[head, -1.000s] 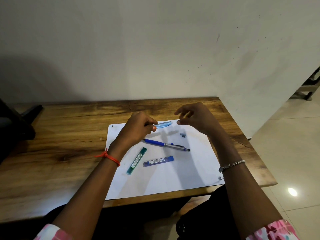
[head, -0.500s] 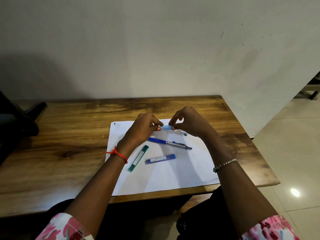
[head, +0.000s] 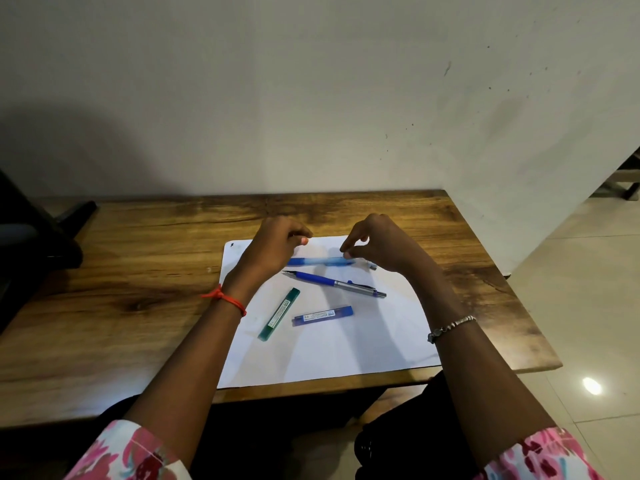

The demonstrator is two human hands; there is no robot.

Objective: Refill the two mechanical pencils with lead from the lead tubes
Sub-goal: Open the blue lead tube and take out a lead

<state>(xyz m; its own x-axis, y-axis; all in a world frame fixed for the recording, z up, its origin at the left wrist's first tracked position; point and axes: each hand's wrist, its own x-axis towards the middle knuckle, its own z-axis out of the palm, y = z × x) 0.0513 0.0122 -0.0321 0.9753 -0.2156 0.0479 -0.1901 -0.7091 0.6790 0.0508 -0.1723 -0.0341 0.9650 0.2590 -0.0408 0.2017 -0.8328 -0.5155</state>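
Note:
A translucent light blue pencil [head: 320,261] lies level just above the white paper [head: 332,344], blurred. My right hand [head: 384,245] pinches its right end with the fingertips. My left hand [head: 273,251] hovers over its left end, thumb against curled fingers, with nothing seen in it. A dark blue and silver pencil [head: 334,283] lies on the paper below them. Nearer to me lie a green lead tube [head: 279,313] and a blue lead tube [head: 323,315]. A small cap [head: 372,266] rests on the paper under my right hand.
The paper sits on a wooden table [head: 131,271] pushed against a pale wall. A dark chair [head: 31,237] stands at the table's left end. Tiled floor lies to the right of the table's edge.
Half a second ago both hands pinched the light blue pencil between them. The left hand has let go and drawn back left, and the pencil now sits lower, near the paper.

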